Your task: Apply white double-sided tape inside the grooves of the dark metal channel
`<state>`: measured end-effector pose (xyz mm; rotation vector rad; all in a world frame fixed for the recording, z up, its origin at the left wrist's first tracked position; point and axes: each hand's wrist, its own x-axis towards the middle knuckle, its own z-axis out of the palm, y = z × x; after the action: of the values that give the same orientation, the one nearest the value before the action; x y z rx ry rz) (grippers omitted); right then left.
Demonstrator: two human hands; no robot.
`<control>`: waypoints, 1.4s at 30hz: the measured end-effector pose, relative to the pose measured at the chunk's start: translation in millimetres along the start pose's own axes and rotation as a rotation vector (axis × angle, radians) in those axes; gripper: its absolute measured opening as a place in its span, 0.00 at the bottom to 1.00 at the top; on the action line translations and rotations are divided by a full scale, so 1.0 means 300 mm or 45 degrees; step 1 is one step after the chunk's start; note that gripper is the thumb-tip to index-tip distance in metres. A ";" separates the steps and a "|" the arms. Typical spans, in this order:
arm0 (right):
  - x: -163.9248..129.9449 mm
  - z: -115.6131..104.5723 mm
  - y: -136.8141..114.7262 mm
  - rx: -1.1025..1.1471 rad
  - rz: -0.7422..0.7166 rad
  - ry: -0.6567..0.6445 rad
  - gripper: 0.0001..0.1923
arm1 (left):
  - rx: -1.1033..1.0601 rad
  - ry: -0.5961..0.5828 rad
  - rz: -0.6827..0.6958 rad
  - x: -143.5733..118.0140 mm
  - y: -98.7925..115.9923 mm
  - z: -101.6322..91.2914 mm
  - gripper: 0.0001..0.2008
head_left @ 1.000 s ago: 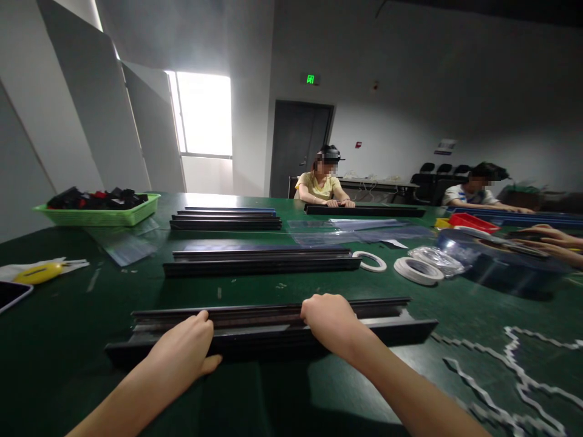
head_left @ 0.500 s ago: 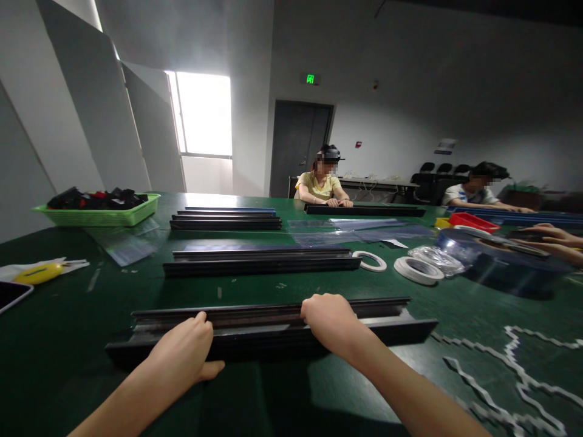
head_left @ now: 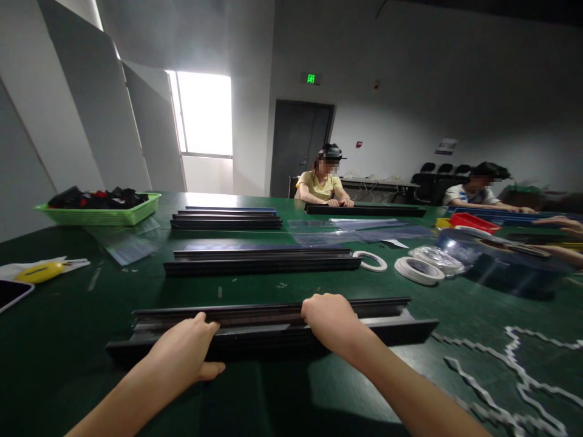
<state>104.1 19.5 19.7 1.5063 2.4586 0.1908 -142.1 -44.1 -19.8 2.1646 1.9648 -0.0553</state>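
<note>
A long black channel-shaped profile (head_left: 392,332) lies lengthwise in front of me on the green table, its trough facing up. My left hand (head_left: 184,351) clasps its near wall left of the middle, thumb on the outside and fingers over the edge. My right hand (head_left: 331,320) is closed over the profile right of the middle, its fingertips hidden inside the trough. I cannot make out whether those fingertips hold anything small. Behind it lies another black profile (head_left: 264,264), with a white tape roll (head_left: 382,264) at its right end.
More profiles (head_left: 228,224) lie farther back. A green basket (head_left: 100,216) of black parts stands left, near a yellow-handled tool (head_left: 39,273). Right are tape rolls (head_left: 416,274), a large clear film roll (head_left: 505,273) and crinkled white strips (head_left: 510,358). Co-workers sit beyond.
The fingers of my left hand have shifted slightly to the right over the profile's edge. My right hand stays put. At far right, a co-worker's hands have moved apart.
</note>
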 end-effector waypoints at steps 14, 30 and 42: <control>0.003 0.001 0.003 -0.001 0.000 -0.016 0.12 | 0.016 0.014 0.013 -0.005 0.010 -0.006 0.25; -0.005 -0.012 -0.003 0.006 0.009 -0.033 0.13 | 0.011 -0.021 -0.011 -0.007 0.020 -0.027 0.27; -0.001 -0.005 -0.001 0.011 0.015 -0.032 0.14 | 0.015 0.004 0.021 0.002 0.009 -0.002 0.30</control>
<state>103.5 19.2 21.0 1.5177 2.4347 0.1621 -139.4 -43.8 -19.0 2.1897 1.9525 -0.0616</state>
